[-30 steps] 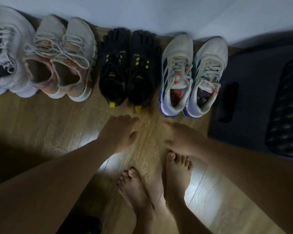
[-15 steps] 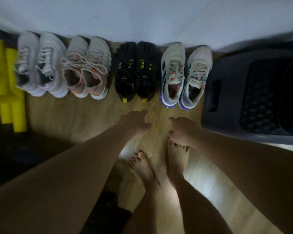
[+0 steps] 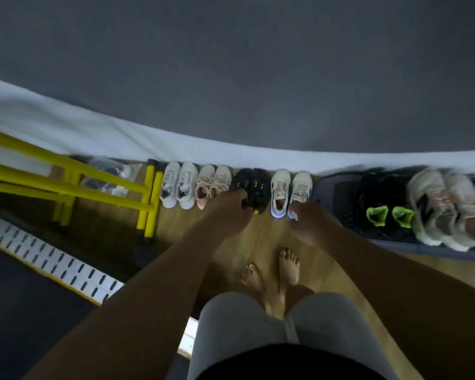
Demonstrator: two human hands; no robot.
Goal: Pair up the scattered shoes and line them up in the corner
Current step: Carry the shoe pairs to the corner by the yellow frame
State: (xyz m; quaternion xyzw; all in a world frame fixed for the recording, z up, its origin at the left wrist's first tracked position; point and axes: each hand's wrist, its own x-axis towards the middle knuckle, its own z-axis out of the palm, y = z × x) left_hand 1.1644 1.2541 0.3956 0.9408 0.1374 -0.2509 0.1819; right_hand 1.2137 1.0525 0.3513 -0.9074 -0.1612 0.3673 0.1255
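Four pairs of shoes stand side by side against the wall on the wooden floor: a white pair (image 3: 178,185), a pink-beige pair (image 3: 213,180), a black toe-shoe pair (image 3: 254,182) with yellow marks, and a white-and-blue pair (image 3: 291,187). My left hand (image 3: 228,212) hangs in front of the black pair and holds nothing. My right hand (image 3: 311,224) hangs in front of the white-and-blue pair, also empty. Both hands look loosely relaxed and are blurred.
A dark mat (image 3: 331,192) at the right carries a black pair with green lining (image 3: 387,212) and a pale pair (image 3: 444,209). A yellow frame (image 3: 148,198) and a plastic bag (image 3: 109,174) stand at the left. My bare feet (image 3: 287,267) are on the floor.
The view has risen and pulled back from the shoe row, so more of the room shows. Both hands have lifted away from the floor and stay empty.
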